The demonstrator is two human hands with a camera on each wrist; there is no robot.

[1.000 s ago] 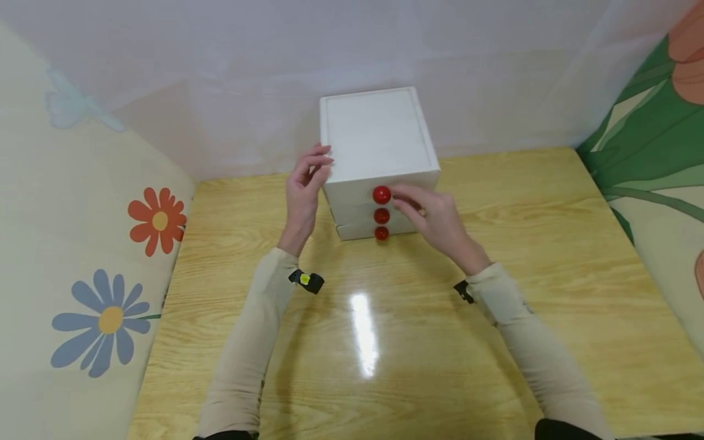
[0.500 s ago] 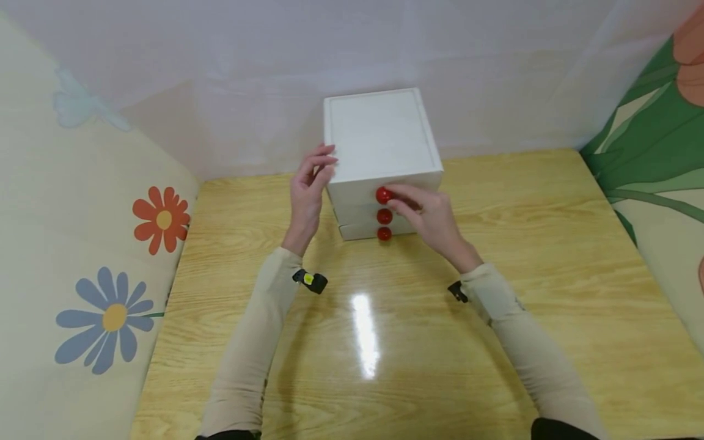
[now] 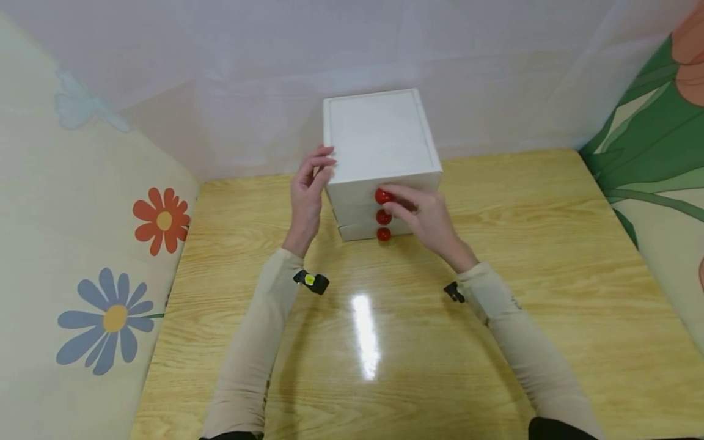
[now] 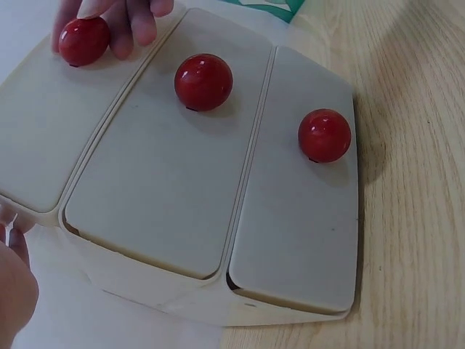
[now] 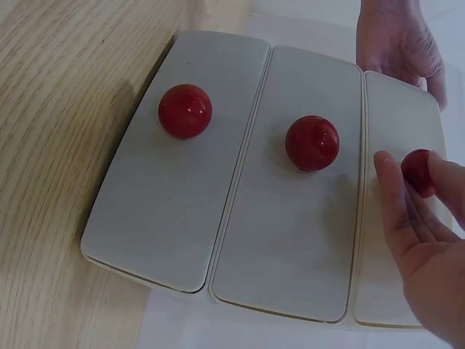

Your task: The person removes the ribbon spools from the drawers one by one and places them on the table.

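A white box of three stacked drawers stands on the table, each drawer front bearing a round red knob. With thumb and fingers, my right hand pinches the top drawer's knob, as the left wrist view also shows. Below it are the middle knob and the bottom knob, both untouched. At the box's left side, my left hand rests its relaxed fingers against the upper edge near the front corner. All three drawers appear pushed in.
The wooden table spreads in front and to both sides of the box. A pale cloth wall rises right behind it. Panels with printed flowers flank the table.
My right hand has moved slightly left, from beside the top knob to a pinch on it. My left hand stays against the box's side.
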